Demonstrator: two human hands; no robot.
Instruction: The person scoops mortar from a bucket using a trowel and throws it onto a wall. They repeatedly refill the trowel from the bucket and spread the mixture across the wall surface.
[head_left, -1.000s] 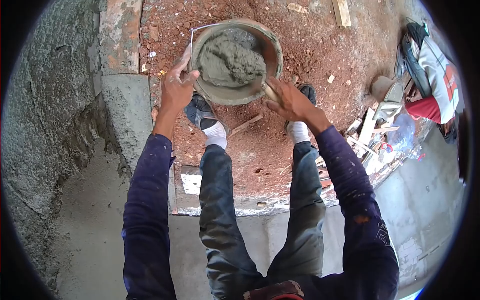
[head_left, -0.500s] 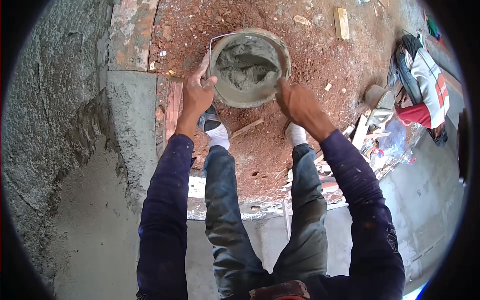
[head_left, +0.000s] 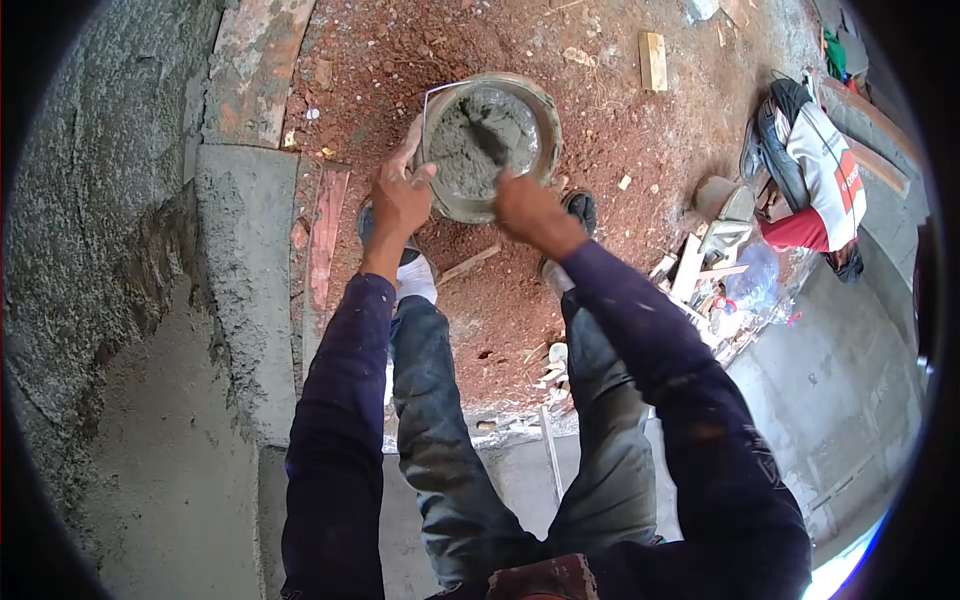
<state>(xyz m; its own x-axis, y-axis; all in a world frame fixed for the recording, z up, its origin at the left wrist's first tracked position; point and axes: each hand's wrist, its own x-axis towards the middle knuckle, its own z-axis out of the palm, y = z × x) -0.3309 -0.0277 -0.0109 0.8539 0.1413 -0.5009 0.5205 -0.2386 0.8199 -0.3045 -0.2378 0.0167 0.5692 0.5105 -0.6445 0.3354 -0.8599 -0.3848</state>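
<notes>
A round bucket (head_left: 549, 160) with wet grey mortar (head_left: 462, 150) inside stands on the red soil between my feet. My left hand (head_left: 403, 200) grips its left rim, beside the thin wire handle (head_left: 426, 108). Above the bucket's lower right part, my right hand (head_left: 533, 210) is closed round the handle of a trowel. The dark trowel blade (head_left: 487, 143) points up and left into the mortar.
A rough cement wall (head_left: 110, 150) and a concrete ledge (head_left: 250, 250) run along the left. Wood pieces (head_left: 653, 62) lie on the soil. At the right are a smaller bucket (head_left: 716, 198), scraps, plastic and a white and red bag (head_left: 822, 165).
My right hand has moved left from the bucket's right rim, and the trowel blade now shows in the mortar. The mortar's surface looks flatter. My left hand stays at the rim.
</notes>
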